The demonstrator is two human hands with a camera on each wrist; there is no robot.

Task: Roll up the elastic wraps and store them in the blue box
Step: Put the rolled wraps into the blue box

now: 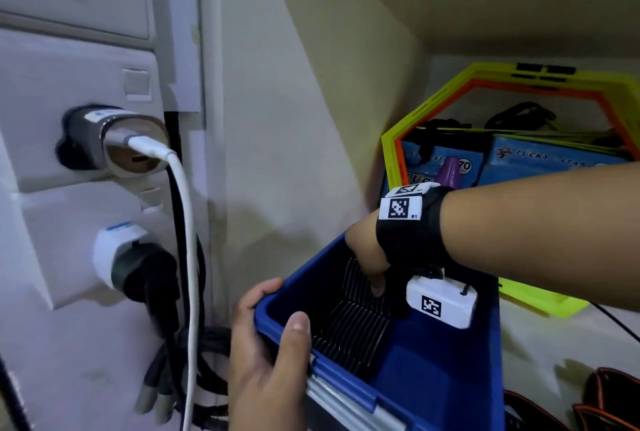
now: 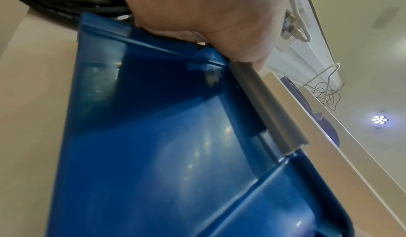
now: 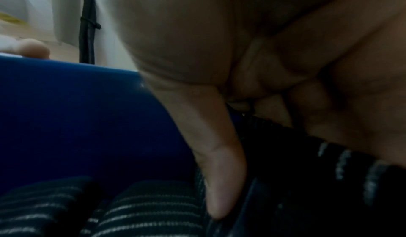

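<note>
The blue box point(image 1: 450, 378) sits tilted at the lower middle of the head view. My left hand point(image 1: 266, 337) grips its near left corner rim, thumb inside and fingers outside; the left wrist view shows that hand point(image 2: 208, 14) on the box point(image 2: 153, 136) rim. My right hand point(image 1: 369, 257) reaches down into the box and pinches a black elastic wrap with white stripes point(image 1: 356, 278). In the right wrist view the right hand point(image 3: 274, 154) holds the wrap point(image 3: 307, 171) between thumb and curled fingers. More rolled striped wraps point(image 1: 349, 333) lie on the box floor.
Wall sockets with plugs point(image 1: 131, 150) and hanging cables point(image 1: 187, 257) are close on the left. Yellow and orange hexagonal rings point(image 1: 433, 112) and blue cartons point(image 1: 540, 160) stand behind the box. Black-and-orange items point(image 1: 606, 396) lie at the bottom right.
</note>
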